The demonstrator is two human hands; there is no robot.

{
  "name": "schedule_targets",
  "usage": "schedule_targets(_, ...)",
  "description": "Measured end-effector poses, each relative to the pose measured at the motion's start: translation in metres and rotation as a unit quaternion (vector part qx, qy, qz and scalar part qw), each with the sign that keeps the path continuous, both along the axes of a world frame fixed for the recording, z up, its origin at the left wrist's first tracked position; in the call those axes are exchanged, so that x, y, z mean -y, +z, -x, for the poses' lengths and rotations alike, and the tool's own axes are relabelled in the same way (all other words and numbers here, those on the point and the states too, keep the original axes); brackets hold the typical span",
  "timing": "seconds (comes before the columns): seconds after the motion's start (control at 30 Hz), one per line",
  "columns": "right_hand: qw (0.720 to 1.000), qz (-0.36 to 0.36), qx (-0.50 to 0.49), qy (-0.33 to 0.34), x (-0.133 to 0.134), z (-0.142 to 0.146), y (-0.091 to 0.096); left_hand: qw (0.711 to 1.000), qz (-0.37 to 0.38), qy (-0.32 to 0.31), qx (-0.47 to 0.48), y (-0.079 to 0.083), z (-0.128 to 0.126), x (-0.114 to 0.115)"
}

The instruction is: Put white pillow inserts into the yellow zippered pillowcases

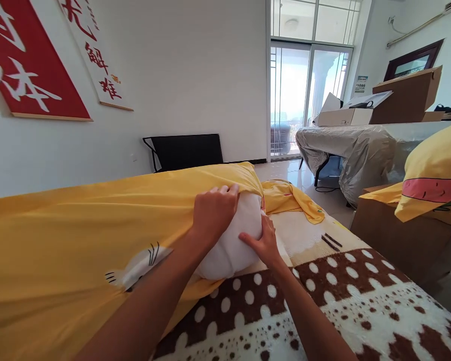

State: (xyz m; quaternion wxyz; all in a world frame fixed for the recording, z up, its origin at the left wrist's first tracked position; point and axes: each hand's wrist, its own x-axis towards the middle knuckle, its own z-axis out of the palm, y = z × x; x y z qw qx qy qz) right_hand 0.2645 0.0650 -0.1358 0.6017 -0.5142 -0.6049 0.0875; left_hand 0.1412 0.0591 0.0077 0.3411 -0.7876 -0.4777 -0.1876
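Note:
A long yellow pillowcase (78, 215) with a cartoon face covers most of a white pillow (229, 255), whose end shows at the open mouth of the cloth. My left hand (216, 208) is closed on the upper edge of that mouth, fingers curled over the fabric. Against the right end of the pillow, my right hand (265, 240) grips the white stuffing side, thumb on the near face and fingers around the far side. Both lie on a brown and white spotted blanket (248, 311).
Crumpled yellow cloth (289, 198) and two thin dark strips (331, 242) lie beyond my right hand. A yellow cushion (436, 165) rests on a cardboard box (391, 240) at right. Behind stand a plastic-covered table (338, 145) with boxes and a black folding chair (188, 152).

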Motion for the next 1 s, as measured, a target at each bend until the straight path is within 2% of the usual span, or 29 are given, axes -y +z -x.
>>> schedule_targets(0.1, 0.998, -0.033, 0.055, 0.016, 0.018, 0.01, 0.015, 0.998, -0.054, -0.012, -0.015, 0.013, -0.002, -0.011)
schedule_targets(0.17, 0.993, -0.046, 0.101, 0.032, 0.025, 0.015, 0.02, 0.999, -0.049, -0.01, -0.014, 0.019, -0.002, -0.026)
schedule_targets(0.3, 0.986, -0.034, 0.162, 0.033, 0.022, 0.021, 0.011, 0.997, 0.065, -0.033, -0.037, 0.016, 0.004, -0.058)
schedule_targets(0.4, 0.983, 0.017, 0.183, 0.028, 0.01, 0.025, -0.006, 0.983, 0.137, -0.079, -0.093, 0.003, 0.007, -0.066)
schedule_targets(0.53, 0.977, 0.052, 0.201, 0.039, -0.004, 0.027, -0.024, 0.969, 0.153, -0.124, -0.146, -0.017, 0.001, -0.047)
schedule_targets(0.67, 0.976, 0.098, 0.191, 0.016, -0.01, 0.022, -0.037, 0.934, 0.185, -0.186, -0.243, -0.032, -0.009, -0.018)
schedule_targets(0.73, 0.978, 0.098, 0.184, 0.009, -0.01, 0.019, -0.038, 0.925, 0.193, -0.196, -0.263, -0.035, -0.007, -0.008)
schedule_targets(0.8, 0.983, 0.074, 0.169, 0.023, -0.009, 0.014, -0.034, 0.933, 0.19, -0.176, -0.25, -0.032, 0.002, -0.004)
schedule_targets(0.9, 0.986, 0.023, 0.112, 0.12, -0.007, 0.003, -0.021, 0.951, 0.179, -0.123, -0.221, -0.018, 0.023, -0.003)
schedule_targets(1.0, 0.964, -0.019, -0.027, 0.262, -0.008, -0.01, -0.009, 0.96, 0.165, -0.097, -0.206, -0.001, 0.043, -0.004)
